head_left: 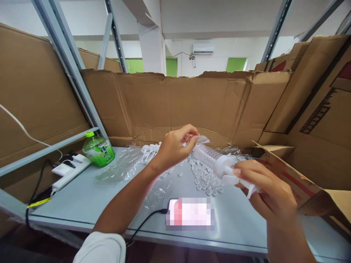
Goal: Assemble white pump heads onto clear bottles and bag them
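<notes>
A clear ribbed plastic tube (205, 156) with a white cap and handle (225, 168) is held aslant above the table. My right hand (267, 188) is closed on the white handle end. At the far end, my left hand (178, 144) pinches a piece of clear plastic film (202, 139) by the tube's tip. Beneath the tube, many small white round caps (204, 179) lie scattered on the table. White ring-shaped parts (149, 152) are piled behind my left forearm, beside crumpled clear plastic bags (123, 162).
On the grey table (109, 193), a lit phone (189, 214) with a black cable lies near the front edge. A green bottle (98, 149) and a white power strip (71, 171) are at left. Cardboard walls surround the back; an open box (293, 179) stands at right.
</notes>
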`<act>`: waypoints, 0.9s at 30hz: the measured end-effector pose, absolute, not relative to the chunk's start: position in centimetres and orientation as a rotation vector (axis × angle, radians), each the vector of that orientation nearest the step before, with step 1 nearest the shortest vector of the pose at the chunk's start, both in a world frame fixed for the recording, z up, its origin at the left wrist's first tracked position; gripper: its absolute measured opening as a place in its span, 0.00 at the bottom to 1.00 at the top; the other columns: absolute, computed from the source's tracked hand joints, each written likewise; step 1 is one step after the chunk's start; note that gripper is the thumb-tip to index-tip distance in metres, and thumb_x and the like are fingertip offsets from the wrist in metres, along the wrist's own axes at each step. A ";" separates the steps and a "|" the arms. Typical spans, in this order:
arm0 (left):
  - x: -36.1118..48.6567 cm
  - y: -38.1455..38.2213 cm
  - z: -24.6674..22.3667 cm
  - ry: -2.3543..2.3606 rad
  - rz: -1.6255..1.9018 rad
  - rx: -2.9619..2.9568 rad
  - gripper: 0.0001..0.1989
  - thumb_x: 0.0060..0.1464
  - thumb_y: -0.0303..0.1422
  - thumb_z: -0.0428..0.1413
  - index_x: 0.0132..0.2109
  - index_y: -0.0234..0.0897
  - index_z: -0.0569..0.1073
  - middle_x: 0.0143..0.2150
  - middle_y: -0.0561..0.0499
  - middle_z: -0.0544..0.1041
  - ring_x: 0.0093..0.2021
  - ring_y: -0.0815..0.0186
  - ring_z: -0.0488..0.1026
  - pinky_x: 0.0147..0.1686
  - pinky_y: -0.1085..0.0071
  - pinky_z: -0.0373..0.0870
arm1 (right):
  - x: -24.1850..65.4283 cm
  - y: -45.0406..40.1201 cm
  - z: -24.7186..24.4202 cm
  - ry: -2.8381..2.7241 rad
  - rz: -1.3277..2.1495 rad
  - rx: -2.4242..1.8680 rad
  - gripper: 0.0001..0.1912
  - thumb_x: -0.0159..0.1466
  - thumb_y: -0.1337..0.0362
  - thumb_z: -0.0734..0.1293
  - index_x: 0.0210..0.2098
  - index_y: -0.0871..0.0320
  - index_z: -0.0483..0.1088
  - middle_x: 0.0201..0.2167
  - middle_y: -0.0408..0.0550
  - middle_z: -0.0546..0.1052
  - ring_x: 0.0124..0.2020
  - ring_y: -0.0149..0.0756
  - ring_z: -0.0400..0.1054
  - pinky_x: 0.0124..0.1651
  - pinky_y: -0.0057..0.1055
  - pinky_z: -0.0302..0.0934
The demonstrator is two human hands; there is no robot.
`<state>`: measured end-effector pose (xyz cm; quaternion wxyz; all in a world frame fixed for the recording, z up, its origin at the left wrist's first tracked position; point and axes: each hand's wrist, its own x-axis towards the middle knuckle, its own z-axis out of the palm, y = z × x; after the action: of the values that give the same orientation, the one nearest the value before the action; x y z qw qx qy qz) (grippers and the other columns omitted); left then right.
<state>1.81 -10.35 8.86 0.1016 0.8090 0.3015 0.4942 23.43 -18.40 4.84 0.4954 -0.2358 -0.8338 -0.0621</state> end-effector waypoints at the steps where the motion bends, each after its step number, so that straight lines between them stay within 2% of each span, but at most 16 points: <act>1: 1.8 -10.6 8.9 0.851 1.418 2.376 0.06 0.54 0.30 0.47 0.37 0.37 0.68 0.34 0.52 0.74 0.34 0.70 0.70 0.36 0.72 0.67 | 23.4 -18.3 4.9 -1.993 -0.153 -0.577 0.23 0.56 0.75 0.61 0.49 0.51 0.64 0.33 0.49 0.73 0.34 0.39 0.67 0.34 0.37 0.63; 7: 1.7 -12.0 9.1 0.724 1.186 2.290 0.05 0.56 0.32 0.45 0.35 0.37 0.65 0.36 0.50 0.72 0.39 0.68 0.69 0.41 0.69 0.65 | 23.4 -17.8 5.6 -1.879 -0.162 -0.565 0.19 0.56 0.74 0.62 0.46 0.53 0.66 0.31 0.48 0.73 0.33 0.39 0.67 0.34 0.38 0.63; 10: 1.7 -12.2 9.2 0.728 1.130 2.250 0.05 0.57 0.32 0.44 0.35 0.38 0.62 0.34 0.50 0.70 0.36 0.69 0.67 0.37 0.70 0.64 | 23.5 -18.2 6.6 -1.919 -0.247 -0.610 0.17 0.56 0.73 0.63 0.44 0.52 0.67 0.35 0.49 0.73 0.36 0.41 0.67 0.37 0.40 0.62; 14: 1.7 -12.3 9.5 0.712 1.033 2.195 0.06 0.57 0.34 0.43 0.34 0.37 0.60 0.29 0.53 0.65 0.27 0.72 0.60 0.26 0.75 0.58 | 23.3 -18.7 7.9 -1.926 -0.432 -0.637 0.14 0.54 0.70 0.65 0.41 0.53 0.68 0.41 0.49 0.72 0.44 0.45 0.65 0.47 0.47 0.58; 19: 2.0 -12.7 9.8 0.625 0.895 2.059 0.07 0.57 0.36 0.43 0.34 0.37 0.59 0.28 0.54 0.61 0.26 0.73 0.56 0.23 0.76 0.54 | 22.4 -18.7 9.4 -2.037 -0.489 -0.762 0.11 0.56 0.67 0.64 0.39 0.54 0.67 0.48 0.49 0.68 0.52 0.47 0.58 0.54 0.49 0.52; 22: 1.9 -12.9 9.7 0.583 0.856 1.996 0.07 0.57 0.36 0.43 0.34 0.37 0.59 0.28 0.54 0.61 0.26 0.73 0.56 0.24 0.76 0.54 | 22.1 -18.4 9.8 -2.053 -0.484 -0.814 0.10 0.57 0.66 0.64 0.39 0.54 0.66 0.49 0.49 0.68 0.53 0.47 0.58 0.54 0.47 0.52; 27: 1.6 -12.7 9.4 0.532 0.952 1.922 0.07 0.57 0.35 0.46 0.33 0.37 0.60 0.32 0.53 0.67 0.31 0.73 0.63 0.30 0.75 0.58 | 22.5 -18.4 9.7 -1.955 -0.493 -0.885 0.09 0.56 0.67 0.64 0.38 0.55 0.66 0.47 0.50 0.69 0.52 0.46 0.58 0.54 0.46 0.53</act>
<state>1.63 -12.66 9.38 0.4492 0.7770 0.2151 0.3850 22.48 -18.36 9.70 0.4527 -0.3582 -0.7918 -0.1995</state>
